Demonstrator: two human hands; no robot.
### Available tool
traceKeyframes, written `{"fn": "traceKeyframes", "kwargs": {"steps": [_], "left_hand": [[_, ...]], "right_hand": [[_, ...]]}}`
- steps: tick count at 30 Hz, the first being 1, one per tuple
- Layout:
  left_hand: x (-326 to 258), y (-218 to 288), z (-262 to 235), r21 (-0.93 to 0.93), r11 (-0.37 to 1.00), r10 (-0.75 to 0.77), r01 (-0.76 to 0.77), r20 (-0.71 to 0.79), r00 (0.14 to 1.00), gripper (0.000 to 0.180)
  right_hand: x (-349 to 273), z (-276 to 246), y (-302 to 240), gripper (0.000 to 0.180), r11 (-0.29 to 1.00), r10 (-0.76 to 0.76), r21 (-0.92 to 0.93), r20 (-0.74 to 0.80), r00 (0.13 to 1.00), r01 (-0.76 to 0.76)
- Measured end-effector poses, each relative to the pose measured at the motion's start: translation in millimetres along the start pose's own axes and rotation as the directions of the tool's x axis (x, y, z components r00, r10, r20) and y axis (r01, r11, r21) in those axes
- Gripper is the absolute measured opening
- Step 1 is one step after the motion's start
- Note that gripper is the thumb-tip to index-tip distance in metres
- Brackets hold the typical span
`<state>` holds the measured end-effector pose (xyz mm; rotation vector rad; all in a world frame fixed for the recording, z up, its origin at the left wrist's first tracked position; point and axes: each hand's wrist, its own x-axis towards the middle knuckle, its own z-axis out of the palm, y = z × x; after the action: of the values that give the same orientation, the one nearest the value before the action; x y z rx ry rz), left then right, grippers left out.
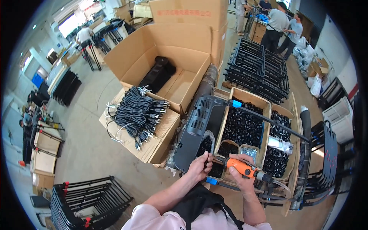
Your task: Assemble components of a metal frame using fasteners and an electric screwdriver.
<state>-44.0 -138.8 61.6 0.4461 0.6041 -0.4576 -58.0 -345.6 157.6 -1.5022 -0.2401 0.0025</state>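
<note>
My right hand (241,171) is wrapped round an orange power screwdriver (240,167), with a hose at its rear end and its tip pointing left. My left hand (201,167) is closed in a pinch just beside that tip; whatever sits between its fingers is too small or hidden to make out. Both hands are over the near end of a wooden parts tray (220,135). A black tube frame with blue end pieces (274,123) lies across the tray. Left of it rests a long black plastic housing (200,117) with vent slots.
Small black parts (243,126) fill the tray, beside a box of silver screws (249,153). Bundled black cables (140,111) lie on a carton, before an open cardboard box (188,82). Black frames (260,69) are stacked behind; more frames (92,203) stand lower left. People (278,23) work far off.
</note>
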Motion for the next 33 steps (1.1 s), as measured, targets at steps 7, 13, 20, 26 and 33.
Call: {"fn": "traceKeyframes", "kwargs": {"steps": [7, 13, 20, 26, 33], "left_hand": [[26.4, 54.6, -7.1, -0.219, 0.976, 0.007, 0.013, 0.087, 0.996, 0.026], [40.1, 93.6, -19.0, -0.295, 0.954, -0.03, 0.058, 0.096, 0.995, 0.027], [51.8, 113.4, -22.5, -0.347, 0.933, -0.058, 0.099, 0.127, 0.99, 0.028], [68.9, 113.3, -22.3, -0.376, 0.926, 0.021, -0.021, -0.006, 1.0, 0.037], [74.6, 116.5, -21.0, -0.286, 0.958, 0.006, -0.025, -0.07, 0.998, 0.031]], "right_hand": [[57.9, 51.9, 14.0, 0.052, 0.998, -0.012, -0.064, 0.047, 0.999, 0.015], [99.6, 89.1, 20.2, 0.051, 0.988, 0.067, -0.146, 0.094, 0.993, -0.052], [133.1, 114.3, 20.4, 0.051, 0.963, 0.17, -0.228, 0.107, 0.98, -0.142], [166.7, 139.3, 29.4, 0.051, 0.95, 0.217, -0.241, 0.059, 0.974, -0.197], [193.2, 155.9, 48.0, 0.051, 0.938, 0.198, -0.305, 0.086, 0.977, -0.163]]}}
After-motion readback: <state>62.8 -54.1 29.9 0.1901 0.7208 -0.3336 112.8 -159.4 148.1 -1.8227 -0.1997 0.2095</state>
